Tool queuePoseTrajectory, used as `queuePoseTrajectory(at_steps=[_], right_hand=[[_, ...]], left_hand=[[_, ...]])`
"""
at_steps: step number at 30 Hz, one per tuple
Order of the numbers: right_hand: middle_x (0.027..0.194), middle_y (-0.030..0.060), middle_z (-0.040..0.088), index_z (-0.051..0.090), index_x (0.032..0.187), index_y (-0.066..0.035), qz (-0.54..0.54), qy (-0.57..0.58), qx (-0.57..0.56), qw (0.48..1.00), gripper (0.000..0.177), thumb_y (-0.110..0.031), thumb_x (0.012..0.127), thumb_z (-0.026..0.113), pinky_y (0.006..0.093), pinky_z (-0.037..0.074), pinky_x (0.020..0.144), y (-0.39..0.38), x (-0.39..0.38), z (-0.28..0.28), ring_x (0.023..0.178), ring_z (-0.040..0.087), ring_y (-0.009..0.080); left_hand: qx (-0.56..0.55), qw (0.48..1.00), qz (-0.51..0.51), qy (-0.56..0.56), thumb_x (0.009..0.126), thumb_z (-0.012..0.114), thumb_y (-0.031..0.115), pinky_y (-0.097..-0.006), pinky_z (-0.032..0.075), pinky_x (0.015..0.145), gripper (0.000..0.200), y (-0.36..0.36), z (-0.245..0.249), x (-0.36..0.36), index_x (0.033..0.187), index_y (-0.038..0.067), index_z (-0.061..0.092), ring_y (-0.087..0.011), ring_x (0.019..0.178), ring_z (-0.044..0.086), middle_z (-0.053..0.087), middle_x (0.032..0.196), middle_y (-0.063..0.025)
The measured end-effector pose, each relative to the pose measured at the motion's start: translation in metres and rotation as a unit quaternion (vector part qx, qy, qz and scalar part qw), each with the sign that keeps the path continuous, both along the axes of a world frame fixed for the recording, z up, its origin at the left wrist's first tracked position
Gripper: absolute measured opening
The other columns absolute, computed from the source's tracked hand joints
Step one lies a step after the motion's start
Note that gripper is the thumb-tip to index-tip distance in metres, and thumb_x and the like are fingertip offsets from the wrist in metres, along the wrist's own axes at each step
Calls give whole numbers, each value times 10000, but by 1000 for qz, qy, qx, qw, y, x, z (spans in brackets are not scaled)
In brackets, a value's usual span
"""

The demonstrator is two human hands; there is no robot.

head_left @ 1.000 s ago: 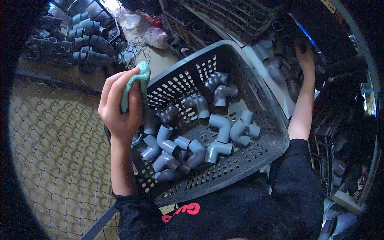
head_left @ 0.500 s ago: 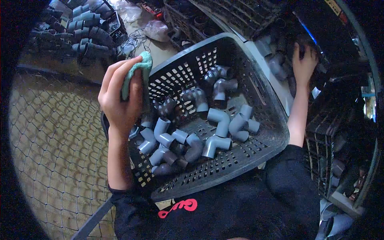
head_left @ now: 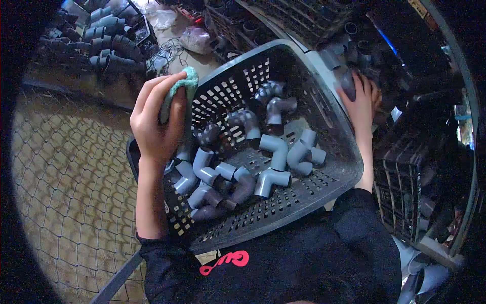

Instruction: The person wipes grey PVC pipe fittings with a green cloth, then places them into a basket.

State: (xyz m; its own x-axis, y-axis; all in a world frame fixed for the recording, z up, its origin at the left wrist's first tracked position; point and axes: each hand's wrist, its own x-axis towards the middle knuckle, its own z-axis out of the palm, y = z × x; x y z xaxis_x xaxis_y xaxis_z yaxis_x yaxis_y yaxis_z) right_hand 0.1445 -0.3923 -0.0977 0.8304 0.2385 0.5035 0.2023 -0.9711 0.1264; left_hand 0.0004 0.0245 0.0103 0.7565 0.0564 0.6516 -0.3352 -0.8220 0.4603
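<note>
My left hand [head_left: 157,119] is raised over the left side of a black plastic basket [head_left: 298,207], its fingers closed round a folded green cloth [head_left: 190,81]. Inside the basket lie several grey pipe elbows [head_left: 276,152], in loose disorder. Beyond the basket's right rim, my right hand [head_left: 360,101] has its thumb and fingers round another grey pipe elbow [head_left: 346,85] on a pale surface. Part of that elbow is hidden by the fingers. A further grey fitting [head_left: 330,60] lies just past it.
Rows of grey fittings [head_left: 109,35] fill the upper left, near plastic bags [head_left: 196,39]. Wire mesh [head_left: 76,187] covers the left side. Black crates [head_left: 400,187] stand at the right, and another dark crate [head_left: 314,23] is at the top.
My right hand has moved left and down from the dark area at the far right onto the grey pipe elbow. My left hand keeps the cloth, shifting slightly right.
</note>
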Motion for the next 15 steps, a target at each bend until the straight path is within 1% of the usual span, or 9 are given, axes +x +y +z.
queuePoseTrajectory(at_steps=[3,9,10,13,15], right_hand=[[1345,77,526,561,1318,-164,41,5,63,997,577,-449,833,687,506,317,1055,-6,2,-7,1265,432,309],[1337,96,559,535,1344,-108,116,-39,21,992,554,-353,868,674,444,358,1037,-5,-6,-11,1212,492,303],[1327,106,571,536,1337,-86,129,-34,51,990,518,-320,890,655,437,372,1030,-4,-7,-12,1180,516,316],[1321,127,570,525,1339,-60,125,-34,102,986,517,-289,895,657,450,371,1035,-7,-5,-21,1179,515,331],[1319,149,565,514,1347,-52,135,-49,148,978,512,-268,904,655,452,369,1040,-9,-6,-22,1181,515,346]], left_hand=[[-2,1000,1,7,882,600,10,-318,495,853,206,-1,1,-1,1075,-11,669,-229,940,658,675,1032,-143],[1,1000,-23,16,881,599,-3,-314,500,839,202,-3,0,0,1071,-8,669,-229,931,660,675,1019,-141],[-1,999,-26,18,882,601,-1,-314,501,836,201,-3,0,1,1070,-8,669,-229,929,661,675,1017,-141],[-1,1000,-23,20,882,607,-1,-311,503,831,194,-5,-2,1,1065,-6,671,-228,925,661,675,1013,-142],[2,1000,-28,9,866,637,9,-320,516,808,199,-5,-3,2,1061,7,676,-245,895,668,670,993,-148]])
